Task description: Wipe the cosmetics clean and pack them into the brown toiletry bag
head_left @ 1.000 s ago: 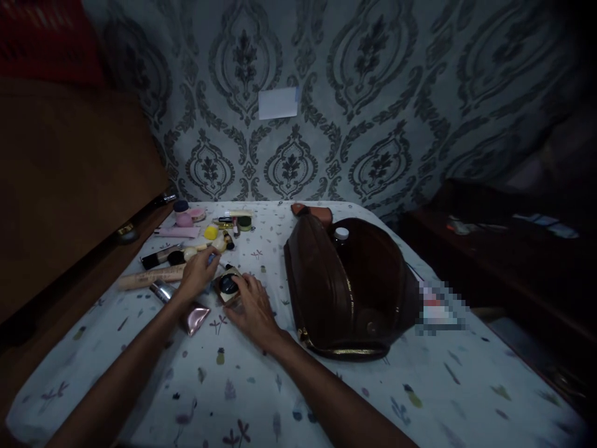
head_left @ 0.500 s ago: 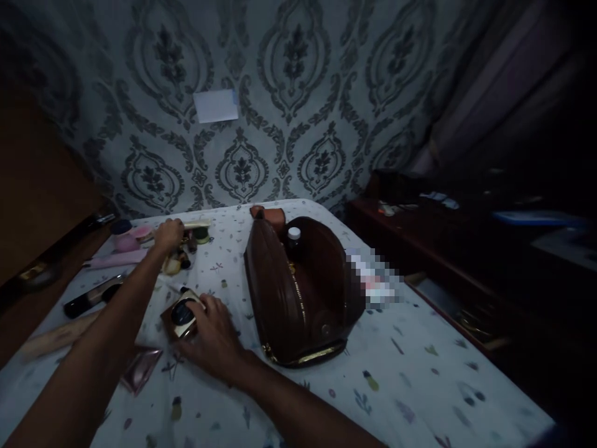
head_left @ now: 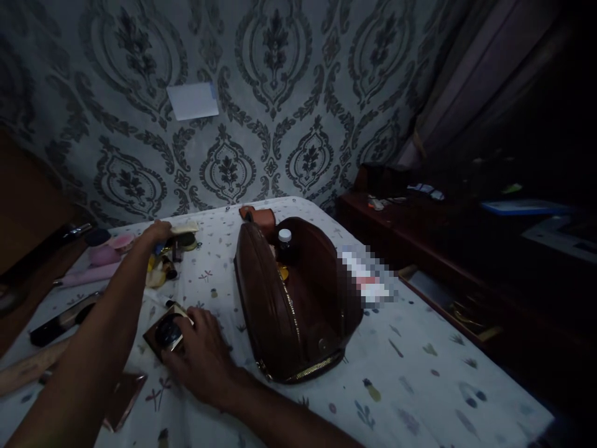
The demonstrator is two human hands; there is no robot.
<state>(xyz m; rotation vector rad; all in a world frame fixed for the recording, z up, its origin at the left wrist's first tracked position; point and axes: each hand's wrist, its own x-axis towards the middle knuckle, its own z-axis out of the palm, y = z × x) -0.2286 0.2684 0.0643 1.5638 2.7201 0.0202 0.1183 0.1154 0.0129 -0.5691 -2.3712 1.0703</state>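
My right hand [head_left: 200, 354] is closed around a small square gold-toned container with a round black lid [head_left: 168, 331], low over the bed sheet. A flat brown-gold square case [head_left: 152, 336] shows under it. At the far left of the sheet, my left hand [head_left: 161, 231] reaches down among several cosmetics; its fingers are hidden. Beside it lie a cream-coloured tube [head_left: 185, 229] and a dark green-lidded jar [head_left: 187, 241]. To the right of my right hand stands a brown leather bag [head_left: 261, 298], unzipped wide, with a white-capped dark bottle [head_left: 285, 236] inside.
Pink containers [head_left: 105, 254], a long pink tube [head_left: 91, 274] and a black-ended tube [head_left: 58, 323] lie on the left. A shiny pinkish pouch [head_left: 124, 401] is partly behind my left forearm. Behind the bag sits an orange-brown item [head_left: 261, 219]. A dark wooden unit [head_left: 373, 233] stands at right.
The view has shifted slightly, so most things appear further left. My right hand stays on the black-lidded container, and my left hand remains among the cosmetics.
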